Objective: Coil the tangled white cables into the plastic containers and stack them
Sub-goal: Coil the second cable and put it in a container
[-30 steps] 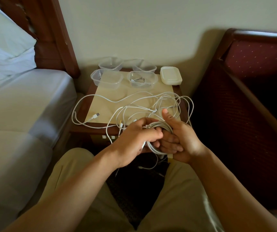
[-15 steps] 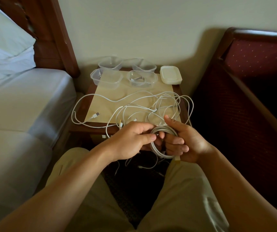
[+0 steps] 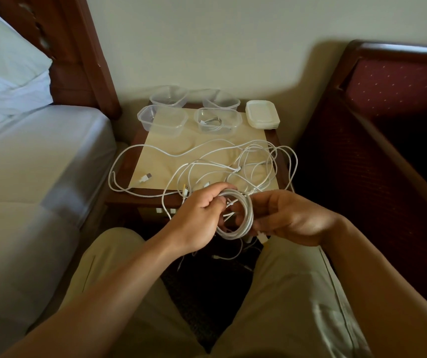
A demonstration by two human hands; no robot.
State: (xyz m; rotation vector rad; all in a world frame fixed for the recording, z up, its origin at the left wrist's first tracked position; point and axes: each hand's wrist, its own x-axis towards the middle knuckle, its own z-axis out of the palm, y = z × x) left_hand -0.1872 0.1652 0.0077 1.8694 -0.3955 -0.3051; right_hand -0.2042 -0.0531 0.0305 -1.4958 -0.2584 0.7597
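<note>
Hands (image 3: pixel 202 218) (image 3: pixel 289 218) around white cable coil (image 3: pixel 240 215); no readable markings.

A bedside corner in dim, soft light

A plain pale wall (image 3: pixel 207 34) stood behind a small wooden nightstand (image 3: pixel 275 140) with a cream top. A white-sheeted bed (image 3: pixel 39 151) with a pillow (image 3: pixel 3 73) and dark wooden headboard (image 3: pixel 78 60) lay left; a maroon upholstered chair (image 3: pixel 388 125) stood right.
</note>
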